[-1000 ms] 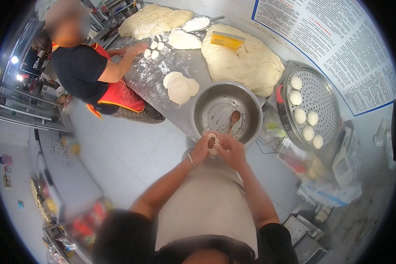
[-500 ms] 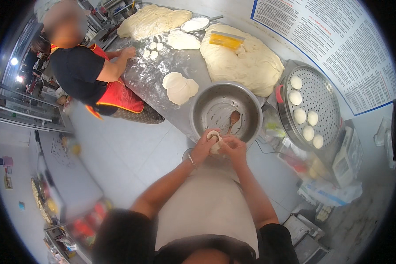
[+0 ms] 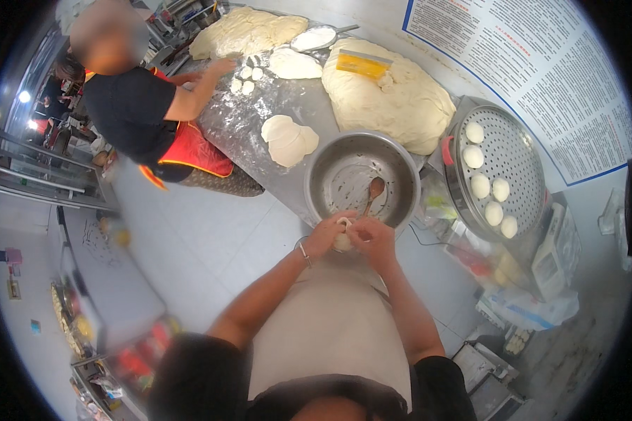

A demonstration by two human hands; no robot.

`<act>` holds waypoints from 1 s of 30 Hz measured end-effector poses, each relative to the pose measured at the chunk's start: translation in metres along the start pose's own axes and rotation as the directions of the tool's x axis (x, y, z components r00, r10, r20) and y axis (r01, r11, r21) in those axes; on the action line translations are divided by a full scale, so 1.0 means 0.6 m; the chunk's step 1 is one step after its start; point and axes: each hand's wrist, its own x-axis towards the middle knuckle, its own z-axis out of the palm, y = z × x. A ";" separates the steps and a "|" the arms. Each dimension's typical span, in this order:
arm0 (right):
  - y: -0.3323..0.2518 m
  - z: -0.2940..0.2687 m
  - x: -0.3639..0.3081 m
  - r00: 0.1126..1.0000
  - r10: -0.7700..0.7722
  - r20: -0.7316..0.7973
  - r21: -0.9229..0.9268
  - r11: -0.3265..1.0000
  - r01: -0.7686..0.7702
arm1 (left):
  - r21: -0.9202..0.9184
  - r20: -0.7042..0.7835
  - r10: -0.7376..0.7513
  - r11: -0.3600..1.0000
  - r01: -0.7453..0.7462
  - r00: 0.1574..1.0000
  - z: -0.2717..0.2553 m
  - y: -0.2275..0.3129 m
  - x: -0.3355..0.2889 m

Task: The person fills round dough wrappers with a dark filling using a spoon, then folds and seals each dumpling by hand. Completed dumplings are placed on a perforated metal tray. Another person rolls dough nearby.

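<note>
Watching remotely, I see my left grip (image 3: 321,238) holding a dough piece (image 3: 342,243). My right grip (image 3: 376,240) pinches its edge, near the basin (image 3: 333,172).

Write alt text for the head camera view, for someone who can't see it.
A person's hands pinch a small dough piece near a metal bowl with a brown spoon inside. To the right, six dough balls sit on a perforated tray; at upper left, a co-worker stands at a floury table.

Bright, slightly hazy light fills the room, lamps (image 3: 24,96) glare far left, and straight edges bend rimward.
</note>
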 end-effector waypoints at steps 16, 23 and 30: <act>-0.023 0.010 0.003 0.961 0.266 -0.072 0.327 0.917 -0.229 | 0.056 -0.274 0.158 0.987 -0.148 0.949 0.027 -0.010 0.005; -0.058 0.000 0.014 0.971 0.219 -0.099 0.348 0.921 -0.172 | 0.190 -0.198 0.256 0.957 -0.220 0.946 0.023 0.027 0.001; -0.062 0.007 0.015 0.923 0.384 0.005 0.569 0.758 -0.318 | -0.179 -0.378 0.357 0.877 -0.446 0.854 0.045 0.012 -0.008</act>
